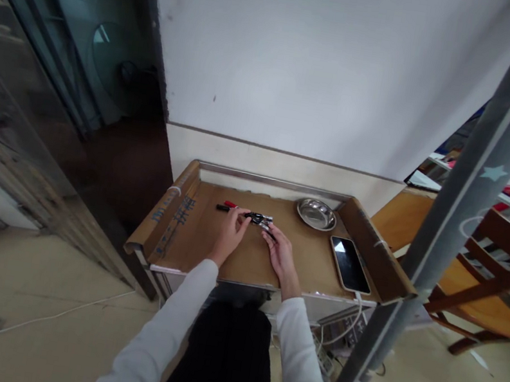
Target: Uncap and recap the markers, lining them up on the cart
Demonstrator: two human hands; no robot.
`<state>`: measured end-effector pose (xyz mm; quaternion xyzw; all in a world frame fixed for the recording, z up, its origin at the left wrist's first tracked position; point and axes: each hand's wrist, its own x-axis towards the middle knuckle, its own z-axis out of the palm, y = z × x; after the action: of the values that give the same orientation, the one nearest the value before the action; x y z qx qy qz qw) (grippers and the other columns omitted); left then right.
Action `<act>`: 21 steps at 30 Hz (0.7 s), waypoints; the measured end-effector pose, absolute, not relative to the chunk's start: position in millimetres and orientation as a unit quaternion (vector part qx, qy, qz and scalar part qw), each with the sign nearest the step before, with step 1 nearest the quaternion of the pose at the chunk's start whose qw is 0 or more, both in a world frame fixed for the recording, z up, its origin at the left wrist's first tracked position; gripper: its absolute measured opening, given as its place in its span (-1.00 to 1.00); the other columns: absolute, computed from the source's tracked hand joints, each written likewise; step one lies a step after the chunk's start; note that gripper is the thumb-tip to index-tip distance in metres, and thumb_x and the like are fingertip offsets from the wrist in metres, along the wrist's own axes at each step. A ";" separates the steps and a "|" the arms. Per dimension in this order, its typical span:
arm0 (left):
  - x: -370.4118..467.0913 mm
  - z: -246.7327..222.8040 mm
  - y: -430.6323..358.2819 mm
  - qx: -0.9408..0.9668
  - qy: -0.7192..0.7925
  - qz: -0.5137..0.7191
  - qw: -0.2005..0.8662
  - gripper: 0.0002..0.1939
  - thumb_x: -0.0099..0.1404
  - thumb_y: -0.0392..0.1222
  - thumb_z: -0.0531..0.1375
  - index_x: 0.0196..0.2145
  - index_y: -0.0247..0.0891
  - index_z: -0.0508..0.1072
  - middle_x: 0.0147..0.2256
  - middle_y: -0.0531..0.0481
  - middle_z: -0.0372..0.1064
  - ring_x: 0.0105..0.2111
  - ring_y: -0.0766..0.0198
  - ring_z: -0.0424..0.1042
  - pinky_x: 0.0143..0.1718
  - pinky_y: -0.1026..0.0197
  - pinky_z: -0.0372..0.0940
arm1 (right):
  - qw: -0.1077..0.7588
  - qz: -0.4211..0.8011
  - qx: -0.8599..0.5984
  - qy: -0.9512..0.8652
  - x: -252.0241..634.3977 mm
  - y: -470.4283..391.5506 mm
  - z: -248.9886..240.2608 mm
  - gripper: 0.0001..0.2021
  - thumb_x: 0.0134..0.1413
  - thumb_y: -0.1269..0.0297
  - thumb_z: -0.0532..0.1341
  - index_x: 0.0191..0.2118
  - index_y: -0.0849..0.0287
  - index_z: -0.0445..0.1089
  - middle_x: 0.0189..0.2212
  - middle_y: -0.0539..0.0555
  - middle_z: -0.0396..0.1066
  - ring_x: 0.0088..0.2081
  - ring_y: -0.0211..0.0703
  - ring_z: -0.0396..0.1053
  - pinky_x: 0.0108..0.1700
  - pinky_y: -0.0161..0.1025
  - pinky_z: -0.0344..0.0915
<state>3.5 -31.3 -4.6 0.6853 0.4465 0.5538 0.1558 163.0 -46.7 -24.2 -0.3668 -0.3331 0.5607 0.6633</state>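
A small bunch of pens (260, 218) with dark and clear or silvery parts lies between my two hands over the brown cardboard surface (206, 251). My left hand (231, 229) is closed, its thumb and forefinger pinching a black pen at the left of the bunch. Beyond those fingers stick out a red pen end (230, 204) and a black pen end (221, 207). On the other side, my right hand (281, 252) has its fingers closed on a dark pen (269, 233). How many pens there are is too small to make out, and the fingers partly cover them.
A round metal dish (316, 215) sits at the back right of the cardboard. Nearer me on the right lies a phone (350, 265) with a white cable (358, 313). Raised cardboard sides (379, 251) flank the surface. A grey post (448, 204) and wooden chair (488, 289) stand at right.
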 end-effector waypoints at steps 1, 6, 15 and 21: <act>2.8 -5.5 -30.1 0.672 0.456 0.562 0.156 -0.78 0.30 -0.12 0.04 -0.14 -0.23 0.31 -0.19 -0.08 0.33 -0.27 0.30 0.34 -0.18 0.20 0.27 | 0.666 0.557 -0.368 -0.332 162.5 -46.8 -24.1 -0.80 -0.19 0.25 0.31 -0.34 0.18 0.47 -0.24 0.06 0.48 -0.25 -0.18 0.44 -0.01 -0.12 0.34; 0.6 -15.6 -20.9 0.633 0.485 0.573 0.187 -0.79 0.28 -0.13 0.05 -0.16 -0.25 0.32 -0.18 -0.08 0.36 -0.25 0.29 0.36 -0.19 0.19 0.28 | 0.681 0.543 -0.371 -0.323 160.1 -46.5 -24.1 -0.75 -0.27 0.31 0.36 -0.33 0.20 0.47 -0.32 0.05 0.49 -0.25 -0.22 0.43 0.03 -0.15 0.30; 2.2 -23.9 -14.7 0.685 0.468 0.517 0.212 -0.86 0.23 -0.24 0.09 -0.23 -0.26 0.34 -0.23 -0.06 0.37 -0.28 0.29 0.37 -0.19 0.17 0.29 | 0.718 0.468 -0.398 -0.328 161.7 -42.0 -30.5 -0.76 -0.24 0.22 0.33 -0.36 0.20 0.43 -0.37 0.02 0.47 -0.30 -0.25 0.41 -0.04 -0.15 0.31; 1.0 -26.3 -14.4 0.719 0.471 0.472 0.196 -0.86 0.19 -0.30 0.11 -0.25 -0.25 0.34 -0.30 -0.02 0.36 -0.34 0.30 0.36 -0.22 0.18 0.29 | 0.753 0.370 -0.436 -0.326 166.8 -37.9 -37.0 -0.76 -0.16 0.18 0.26 -0.35 0.20 0.38 -0.37 0.04 0.45 -0.30 -0.25 0.39 -0.07 -0.14 0.31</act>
<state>1.0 -14.4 -26.3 0.7191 0.4709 0.4721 0.1956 166.8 -37.9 -37.0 -0.4362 -0.3260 0.3700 0.7527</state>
